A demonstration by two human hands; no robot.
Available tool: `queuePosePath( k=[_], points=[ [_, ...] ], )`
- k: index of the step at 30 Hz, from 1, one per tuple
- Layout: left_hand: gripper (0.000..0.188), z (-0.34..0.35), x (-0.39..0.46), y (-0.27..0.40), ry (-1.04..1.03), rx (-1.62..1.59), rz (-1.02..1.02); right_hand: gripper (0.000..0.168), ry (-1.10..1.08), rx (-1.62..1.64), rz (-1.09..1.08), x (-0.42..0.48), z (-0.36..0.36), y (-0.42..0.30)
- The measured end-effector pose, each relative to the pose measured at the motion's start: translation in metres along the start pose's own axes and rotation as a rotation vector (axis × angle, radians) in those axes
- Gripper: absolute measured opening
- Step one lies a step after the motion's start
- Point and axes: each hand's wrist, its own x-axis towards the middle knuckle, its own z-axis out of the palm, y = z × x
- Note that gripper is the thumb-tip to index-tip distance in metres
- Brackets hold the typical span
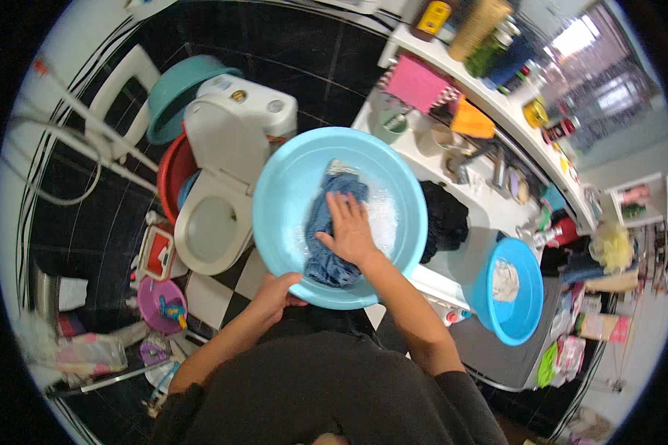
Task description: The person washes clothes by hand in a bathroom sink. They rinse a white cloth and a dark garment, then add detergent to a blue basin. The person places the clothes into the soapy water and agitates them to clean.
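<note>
A light blue plastic basin (278,217) is before me, with a wet blue denim garment (334,264) and white suds (383,217) in it. My left hand (278,293) grips the basin's near left rim, thumb on top and fingers underneath. Spread flat on the denim, my right hand (348,228) has its fingers a little apart and pointing away from me. The undersides of both hands are hidden, as is whatever bears the basin's weight.
An open toilet (211,228) stands left of the basin. At right are a sink counter (479,214) with black cloth (444,219) in its bowl, and a smaller blue basin (526,300) holding whitish cloth. Lower left, a purple bucket (147,311) stands by the wall.
</note>
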Motion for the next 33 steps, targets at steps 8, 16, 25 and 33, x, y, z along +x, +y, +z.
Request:
queuePosePath(
  k=[8,16,25,33],
  points=[
    [0.04,-0.014,0.006,0.001,0.092,-0.017,-0.008,0.051,0.364,0.142,0.042,-0.033,-0.094,0.02],
    [0.047,-0.043,0.0,0.037,0.15,0.15,0.003,0.067,0.336,-0.026,0.844,-0.114,-0.001,0.22],
    [0.053,-0.039,0.0,0.049,0.231,0.17,-0.047,0.066,0.541,0.591,0.895,-0.098,0.01,0.252],
    [0.047,-0.023,0.001,0.047,0.3,0.149,-0.041,0.043,0.857,0.726,0.589,-0.124,-0.191,0.206]
  ],
)
